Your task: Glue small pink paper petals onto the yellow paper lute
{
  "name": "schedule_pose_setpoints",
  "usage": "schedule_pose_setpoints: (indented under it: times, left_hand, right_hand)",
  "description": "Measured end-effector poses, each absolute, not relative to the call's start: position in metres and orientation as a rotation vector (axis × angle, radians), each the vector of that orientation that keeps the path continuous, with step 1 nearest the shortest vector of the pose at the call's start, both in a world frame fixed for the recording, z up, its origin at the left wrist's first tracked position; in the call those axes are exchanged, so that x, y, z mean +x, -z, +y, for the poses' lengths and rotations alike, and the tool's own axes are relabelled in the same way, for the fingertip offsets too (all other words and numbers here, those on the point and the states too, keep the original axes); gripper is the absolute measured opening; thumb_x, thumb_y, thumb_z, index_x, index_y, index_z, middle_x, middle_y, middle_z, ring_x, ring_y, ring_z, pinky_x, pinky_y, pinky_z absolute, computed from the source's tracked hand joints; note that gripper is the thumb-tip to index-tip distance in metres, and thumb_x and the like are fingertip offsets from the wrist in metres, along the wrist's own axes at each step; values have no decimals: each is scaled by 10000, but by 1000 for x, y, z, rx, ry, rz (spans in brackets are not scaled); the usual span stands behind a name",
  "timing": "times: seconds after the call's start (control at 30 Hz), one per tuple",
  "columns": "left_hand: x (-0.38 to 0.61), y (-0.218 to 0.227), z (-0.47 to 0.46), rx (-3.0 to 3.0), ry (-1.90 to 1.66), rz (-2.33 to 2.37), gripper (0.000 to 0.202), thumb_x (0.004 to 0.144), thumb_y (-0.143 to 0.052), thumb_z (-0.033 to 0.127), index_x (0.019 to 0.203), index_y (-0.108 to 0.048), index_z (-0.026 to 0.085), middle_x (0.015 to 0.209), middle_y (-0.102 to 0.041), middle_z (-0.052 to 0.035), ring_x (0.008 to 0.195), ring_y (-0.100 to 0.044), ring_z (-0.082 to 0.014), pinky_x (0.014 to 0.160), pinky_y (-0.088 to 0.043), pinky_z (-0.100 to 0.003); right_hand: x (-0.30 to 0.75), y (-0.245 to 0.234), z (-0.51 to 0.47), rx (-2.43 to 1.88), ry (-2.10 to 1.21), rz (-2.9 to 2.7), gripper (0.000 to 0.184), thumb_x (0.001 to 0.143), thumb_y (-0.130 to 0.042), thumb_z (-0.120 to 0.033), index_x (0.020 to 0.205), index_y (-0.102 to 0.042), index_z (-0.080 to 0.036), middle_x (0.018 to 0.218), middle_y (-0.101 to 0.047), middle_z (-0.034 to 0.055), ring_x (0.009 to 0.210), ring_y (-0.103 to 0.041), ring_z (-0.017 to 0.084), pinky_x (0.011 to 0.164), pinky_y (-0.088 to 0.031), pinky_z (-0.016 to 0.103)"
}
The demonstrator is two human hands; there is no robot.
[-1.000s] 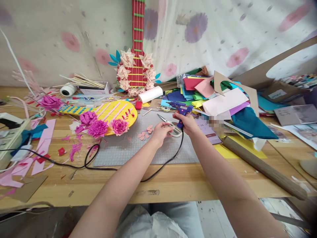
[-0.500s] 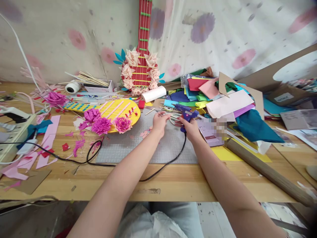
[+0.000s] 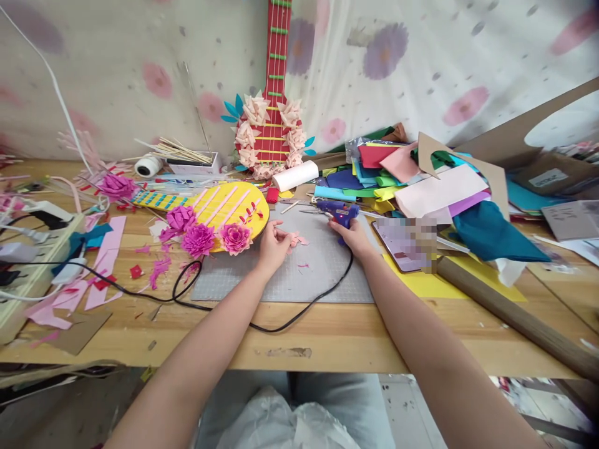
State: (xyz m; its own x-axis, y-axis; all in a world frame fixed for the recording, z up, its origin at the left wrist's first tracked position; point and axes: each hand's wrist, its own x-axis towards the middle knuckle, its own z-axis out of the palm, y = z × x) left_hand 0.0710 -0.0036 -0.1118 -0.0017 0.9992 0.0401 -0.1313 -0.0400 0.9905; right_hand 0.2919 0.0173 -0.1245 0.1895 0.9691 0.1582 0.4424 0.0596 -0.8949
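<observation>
My right hand (image 3: pixel 353 236) is wrapped round the handle of a blue glue gun (image 3: pixel 340 212), whose nozzle points left over the grey cutting mat (image 3: pixel 327 274). A black cord (image 3: pixel 322 305) loops from it across the table. My left hand (image 3: pixel 274 246) is over the mat, fingers apart and slightly bent, beside small pale-pink paper pieces (image 3: pixel 298 241). Just left of this hand lies a yellow paper guitar (image 3: pixel 229 209) with pink stripes. Magenta paper flowers (image 3: pixel 198 239) and a pinker flower (image 3: pixel 235 237) sit along its near edge.
A red guitar (image 3: pixel 276 137) with pale flowers leans at the back. Coloured paper (image 3: pixel 374 174) is heaped right, near a phone (image 3: pixel 397 243) and a cardboard tube (image 3: pixel 505 312). A power strip (image 3: pixel 42 280) and paper scraps (image 3: pixel 100 268) lie left. A white roll (image 3: pixel 294 176) lies behind the mat.
My left hand has moved left and down, away from my right hand, to the pink paper pieces. My right hand still holds the glue gun, now slightly lower. The view has shifted a little.
</observation>
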Motion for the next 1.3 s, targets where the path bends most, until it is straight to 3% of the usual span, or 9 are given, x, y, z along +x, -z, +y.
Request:
schedule_pose_setpoints:
  times: [0.17, 0.43, 0.53, 0.6, 0.73, 0.9, 1.03, 1.3]
  left_hand:
    - [71, 112, -9, 1197, -1276, 1131, 345, 691, -658, 226, 958, -442, 194, 640, -607, 36, 579, -627, -134, 459, -438, -202]
    - [62, 103, -25, 1589, -1371, 1091, 275, 738, -637, 196, 983, -517, 227, 759, -632, 4, 761, -651, -131, 647, -511, -225]
    - [58, 99, -26, 1528, -1431, 1131, 289, 732, -649, 209, 986, -512, 226, 774, -614, 14, 696, -649, -119, 582, -507, -212]
    - [59, 98, -25, 1402, -1441, 1156, 322, 722, -661, 220, 997, -493, 223, 789, -610, 20, 644, -647, -114, 513, -492, -201]
    - [66, 94, -24, 989, -1385, 1089, 359, 701, -692, 232, 973, -460, 200, 748, -633, 25, 593, -651, -120, 506, -512, -219]
    - [75, 87, -30, 652, -1307, 958, 216, 729, -658, 132, 894, -518, 140, 816, -705, -61, 698, -679, -128, 616, -542, -230]
    - [75, 83, -30, 483, -1288, 939, 191, 738, -637, 76, 902, -552, 126, 791, -711, -61, 715, -685, -132, 644, -543, -227]
    - [71, 80, -28, 296, -1286, 891, 246, 749, -617, 27, 967, -617, 139, 769, -701, -12, 598, -636, -72, 463, -472, -140]
  right_hand:
    - [290, 117, -1, -1719, -522, -1588, 303, 697, -641, -468, 831, -626, -197, 846, -676, 76, 853, -621, 258, 810, -469, 392]
    - [291, 107, -6, -1834, -286, -1780, 376, 717, -617, -496, 928, -592, -186, 931, -636, 97, 886, -584, 259, 767, -448, 370]
    - [299, 92, -15, -1852, -194, -1812, 455, 661, -647, -568, 910, -578, -193, 911, -632, 86, 847, -576, 247, 720, -433, 345]
    - [305, 79, -22, -1990, -180, -1821, 442, 599, -685, -589, 778, -566, -203, 813, -627, 76, 765, -566, 237, 653, -411, 327]
    - [300, 55, -37, -2105, -605, -2049, 407, 629, -664, -579, 564, -474, -225, 567, -556, 12, 553, -488, 161, 532, -335, 288]
    - [254, 64, -36, -1590, -936, -1870, 334, 690, -628, -524, 719, -521, -209, 669, -564, -12, 614, -486, 127, 575, -366, 267]
    - [217, 84, -24, -1315, -1081, -1438, 402, 594, -713, -491, 807, -550, -191, 772, -591, 4, 696, -526, 125, 620, -403, 260]
    - [180, 85, -23, -1075, -1468, -860, 428, 495, -798, -328, 809, -540, -193, 680, -572, -53, 590, -515, 72, 582, -395, 222]
